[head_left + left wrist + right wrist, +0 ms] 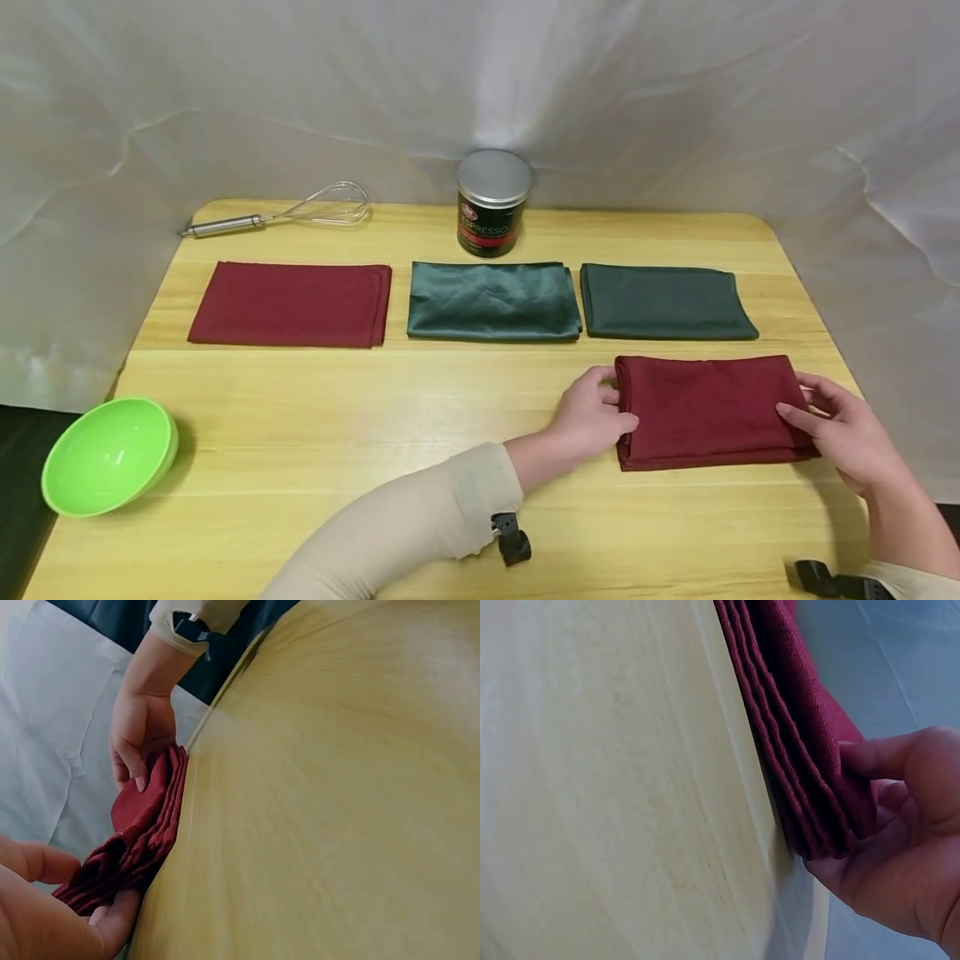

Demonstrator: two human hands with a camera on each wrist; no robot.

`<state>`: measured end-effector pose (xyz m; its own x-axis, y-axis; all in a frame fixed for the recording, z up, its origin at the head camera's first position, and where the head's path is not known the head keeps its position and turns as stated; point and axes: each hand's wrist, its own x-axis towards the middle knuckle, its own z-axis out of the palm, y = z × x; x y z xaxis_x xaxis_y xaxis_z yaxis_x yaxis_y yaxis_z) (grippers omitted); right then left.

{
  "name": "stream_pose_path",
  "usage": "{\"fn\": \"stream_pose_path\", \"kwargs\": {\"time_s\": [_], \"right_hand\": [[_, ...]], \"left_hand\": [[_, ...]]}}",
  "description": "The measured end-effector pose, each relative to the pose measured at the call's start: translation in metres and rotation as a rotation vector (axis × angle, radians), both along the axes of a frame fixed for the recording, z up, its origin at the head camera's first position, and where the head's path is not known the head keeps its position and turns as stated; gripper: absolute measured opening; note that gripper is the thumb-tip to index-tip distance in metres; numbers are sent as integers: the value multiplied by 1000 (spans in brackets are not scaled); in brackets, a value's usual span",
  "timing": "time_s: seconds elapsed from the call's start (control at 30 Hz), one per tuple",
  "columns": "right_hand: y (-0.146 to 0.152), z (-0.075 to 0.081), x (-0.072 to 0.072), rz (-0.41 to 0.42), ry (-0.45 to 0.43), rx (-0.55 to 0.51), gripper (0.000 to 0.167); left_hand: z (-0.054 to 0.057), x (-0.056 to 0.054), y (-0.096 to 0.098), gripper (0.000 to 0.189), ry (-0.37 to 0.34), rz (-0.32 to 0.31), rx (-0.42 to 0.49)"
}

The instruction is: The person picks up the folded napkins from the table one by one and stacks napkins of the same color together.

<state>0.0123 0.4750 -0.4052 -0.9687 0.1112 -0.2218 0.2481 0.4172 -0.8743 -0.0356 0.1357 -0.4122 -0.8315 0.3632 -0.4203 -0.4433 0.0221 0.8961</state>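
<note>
A folded dark red cloth (pixel 708 408) lies level at the right front of the table, its stacked layers showing along the edge in both wrist views. My left hand (pixel 592 412) grips its left end, thumb on top and fingers beneath. At the right end my right hand (pixel 847 429) pinches the cloth the same way, with the thumb above and the fingers under the layers (pixel 802 765). Behind it lies a folded dull green cloth (pixel 667 302). Left of that are a shiny green folded cloth (pixel 491 302) and another dark red folded cloth (pixel 288 304).
An espresso tin (pixel 491 204) with a grey lid stands at the back middle of the wooden table (pixel 337 417). A wire whisk (pixel 277 215) lies at the back left. Near the left edge sits a bright green bowl (pixel 110 457). Pale sheeting (pixel 300 100) hangs around the table.
</note>
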Motion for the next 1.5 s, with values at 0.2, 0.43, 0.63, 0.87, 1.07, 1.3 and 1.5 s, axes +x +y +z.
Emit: {"fn": "stream_pose_path", "kwargs": {"time_s": [0.2, 0.43, 0.63, 0.87, 1.07, 1.3, 1.5], "right_hand": [[1, 0, 0, -50, 12, -211, 40], [1, 1, 2, -55, 9, -378, 40], [0, 3, 6, -44, 37, -427, 40], [-5, 7, 4, -57, 71, -466, 43], [-13, 13, 2, -60, 100, -519, 44], [-29, 19, 1, -72, 125, -627, 45], [-40, 18, -2, -59, 115, -781, 43]], "left_hand": [[-2, -5, 1, 51, -34, 40, 61], [-1, -4, -3, 44, -64, 66, 139], [1, -5, -6, 49, -53, 60, 136], [5, -8, -9, 52, -44, 60, 116], [13, -15, -18, 50, -26, 68, 117], [24, -23, -34, 46, -5, 73, 139], [32, -30, -44, 50, 17, 100, 132]]}}
